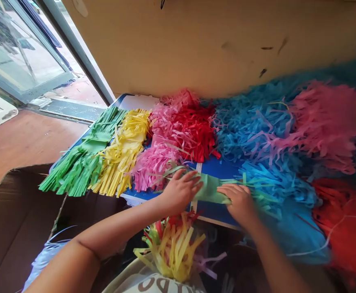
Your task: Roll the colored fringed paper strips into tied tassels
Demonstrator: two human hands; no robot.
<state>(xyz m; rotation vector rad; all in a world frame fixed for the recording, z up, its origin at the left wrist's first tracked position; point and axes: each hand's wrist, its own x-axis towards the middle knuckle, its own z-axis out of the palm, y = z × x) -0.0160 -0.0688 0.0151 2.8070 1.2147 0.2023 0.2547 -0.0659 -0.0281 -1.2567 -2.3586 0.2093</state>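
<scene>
A pale green fringed tissue paper (209,188) lies across the blue table's front edge, its plain middle band between my hands and cut strips at both ends. My left hand (181,190) rests over its left end with the fingers stretched and somewhat apart. At the right end, my right hand (238,200) has its fingers closed together on the paper. Pink fringe (158,162) lies just beyond my left hand. Light blue fringe (275,183) spreads beside my right hand, under the green strips.
Green fringe (83,160) and yellow fringe (123,150) lie on the left of the blue table (217,167). Red fringe (201,134) and larger blue and pink heaps (327,122) sit farther back. Yellow strips (178,248) hang at my lap. An open cardboard box (16,219) stands left.
</scene>
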